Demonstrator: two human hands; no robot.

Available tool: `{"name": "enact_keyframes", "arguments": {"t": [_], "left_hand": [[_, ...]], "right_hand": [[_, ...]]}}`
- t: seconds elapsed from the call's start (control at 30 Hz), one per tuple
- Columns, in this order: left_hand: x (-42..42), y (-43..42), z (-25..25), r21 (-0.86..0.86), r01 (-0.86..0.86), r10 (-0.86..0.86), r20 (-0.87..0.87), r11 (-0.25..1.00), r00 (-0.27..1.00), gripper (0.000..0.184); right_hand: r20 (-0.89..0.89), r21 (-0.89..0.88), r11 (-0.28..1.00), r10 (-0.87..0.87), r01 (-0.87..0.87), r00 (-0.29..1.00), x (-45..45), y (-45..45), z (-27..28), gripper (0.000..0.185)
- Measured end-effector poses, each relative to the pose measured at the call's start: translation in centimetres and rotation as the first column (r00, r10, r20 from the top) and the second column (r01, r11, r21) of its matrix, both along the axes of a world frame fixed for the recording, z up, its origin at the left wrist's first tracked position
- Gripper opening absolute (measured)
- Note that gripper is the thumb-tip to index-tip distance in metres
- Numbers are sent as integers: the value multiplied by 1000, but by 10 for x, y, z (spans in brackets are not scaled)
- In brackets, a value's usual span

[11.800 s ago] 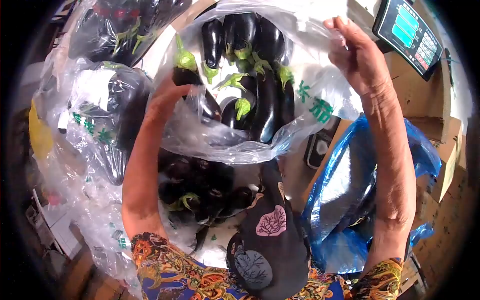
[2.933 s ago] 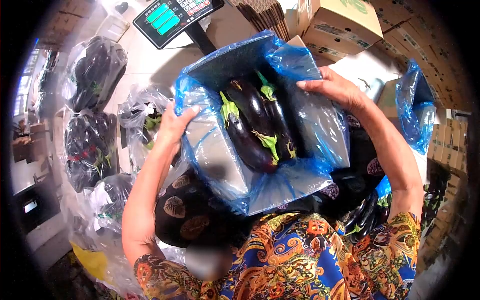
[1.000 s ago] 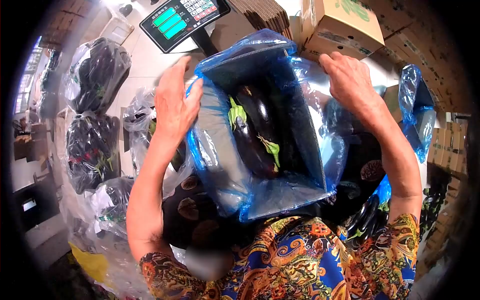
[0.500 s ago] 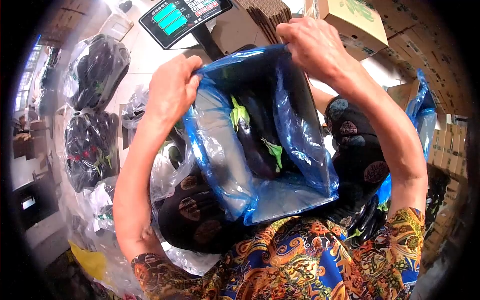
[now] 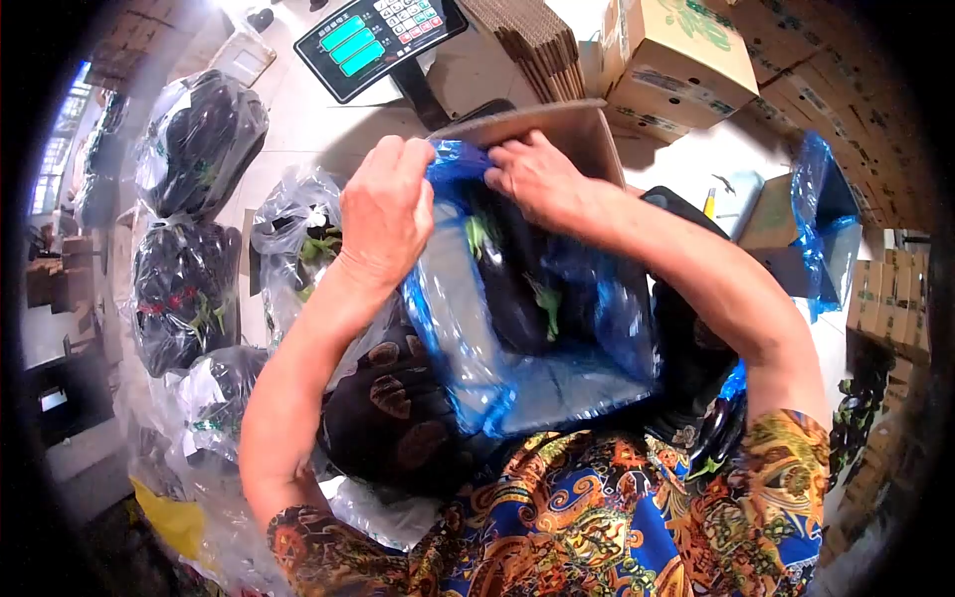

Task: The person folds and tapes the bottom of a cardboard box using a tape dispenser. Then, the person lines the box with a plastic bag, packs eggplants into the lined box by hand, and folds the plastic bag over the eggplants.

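Between my knees stands a cardboard box [image 5: 589,134] lined with a blue plastic bag [image 5: 453,348]. Dark eggplants [image 5: 507,284] with green stems lie inside, partly shaded. At the far left corner of the box, my left hand [image 5: 386,209] has its fingers closed on the bag's rim. My right hand [image 5: 537,179] is closed on the bag's far edge, just inside the bare box flap. Both hands are close together, and the bag's rim between them is bunched.
A scale display [image 5: 378,40] stands beyond the box, beside flattened cardboard [image 5: 527,45] and a closed carton [image 5: 681,70]. Clear bags of eggplants [image 5: 189,289] line the left side. Another box with a blue liner [image 5: 824,229] is at the right.
My right hand has moved left and down with the bag's edge, toward my left hand. The far cardboard flap now shows bare. My left hand has shifted slightly right.
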State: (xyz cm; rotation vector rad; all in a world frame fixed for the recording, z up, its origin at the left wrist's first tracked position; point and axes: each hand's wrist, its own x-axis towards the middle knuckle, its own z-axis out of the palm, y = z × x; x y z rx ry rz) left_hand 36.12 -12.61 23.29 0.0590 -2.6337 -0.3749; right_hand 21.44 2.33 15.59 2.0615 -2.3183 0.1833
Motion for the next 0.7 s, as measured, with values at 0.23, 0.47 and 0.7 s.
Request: {"name": "enact_keyframes", "arguments": {"t": [0.23,0.47,0.7], "left_hand": [[-6,9,-35,30,190,-190,284,981,940,16],[-18,21,-39,65,265,-254,568,962,783,7],[9,44,-10,767,356,-825,382,534,416,27]], "right_hand": [[-12,235,963,-135,134,991,-32,-50,8,12],[326,421,906,-195,42,925,-25,-30,54,16],[405,513,828,-3,-225,914,38,71,61,11]]}}
